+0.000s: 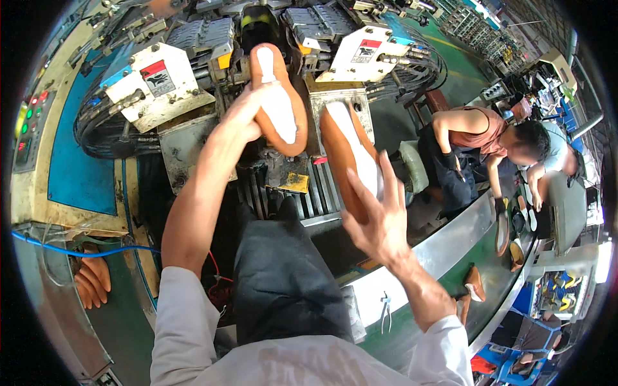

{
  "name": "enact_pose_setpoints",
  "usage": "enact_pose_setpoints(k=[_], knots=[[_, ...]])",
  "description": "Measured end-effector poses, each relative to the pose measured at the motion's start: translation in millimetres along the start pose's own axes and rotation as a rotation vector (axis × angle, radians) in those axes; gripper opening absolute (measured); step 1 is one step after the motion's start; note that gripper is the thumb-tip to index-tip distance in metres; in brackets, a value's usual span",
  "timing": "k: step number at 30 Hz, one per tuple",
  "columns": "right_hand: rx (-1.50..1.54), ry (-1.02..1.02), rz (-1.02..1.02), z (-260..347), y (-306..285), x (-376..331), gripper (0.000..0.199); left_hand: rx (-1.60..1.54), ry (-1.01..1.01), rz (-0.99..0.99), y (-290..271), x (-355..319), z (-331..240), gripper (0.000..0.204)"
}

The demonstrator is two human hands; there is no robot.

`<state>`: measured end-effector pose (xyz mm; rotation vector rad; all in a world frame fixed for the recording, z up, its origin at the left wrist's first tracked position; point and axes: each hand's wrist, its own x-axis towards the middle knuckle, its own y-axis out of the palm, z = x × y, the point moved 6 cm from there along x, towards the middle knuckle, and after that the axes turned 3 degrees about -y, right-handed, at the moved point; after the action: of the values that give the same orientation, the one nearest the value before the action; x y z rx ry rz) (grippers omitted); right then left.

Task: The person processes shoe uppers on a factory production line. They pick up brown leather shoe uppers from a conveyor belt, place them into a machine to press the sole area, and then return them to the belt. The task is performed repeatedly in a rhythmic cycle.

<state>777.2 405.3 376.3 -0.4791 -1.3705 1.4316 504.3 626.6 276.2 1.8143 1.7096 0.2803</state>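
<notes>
Left shoe (280, 109) and right shoe (338, 157) before the machine (199, 38).
Left hand (248, 109) closed round one; right hand (381, 225) spread over the other, grip unclear; hoses (91, 128) flank, pliers (385, 307) nearby.

Left of the shoe (277, 106) in the left hand (250, 108), a white plate (136, 114) has a sign (158, 77), red on top, with a black hand picture. Right of that shoe, another white plate (346, 66) has a similar sign (366, 51). The tiny words look too small to read.
</notes>
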Motion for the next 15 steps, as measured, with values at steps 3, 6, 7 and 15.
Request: enact_pose_setpoints(k=[3, 6, 7, 15], knots=[[-0.027, -0.132, -0.067, 13.8, 12.0, 69.0, 0.079, -0.099, 0.003, 0.060, -23.7, -48.7, -14.0, 0.052], [-0.002, -0.150, -0.102, 21.5, 33.5, 123.8, 0.080, -0.092, 0.030, 0.180, -30.1, -134.4, -0.4, 0.071], [0.005, -0.148, -0.110, 22.1, 44.8, 139.1, 0.080, -0.053, 0.060, 0.252, -29.0, -165.1, 8.0, 0.079], [0.023, -0.089, -0.099, 25.8, 132.0, 169.8, 0.083, -0.270, -0.080, 0.103, -123.9, -310.9, 142.0, 0.105]])
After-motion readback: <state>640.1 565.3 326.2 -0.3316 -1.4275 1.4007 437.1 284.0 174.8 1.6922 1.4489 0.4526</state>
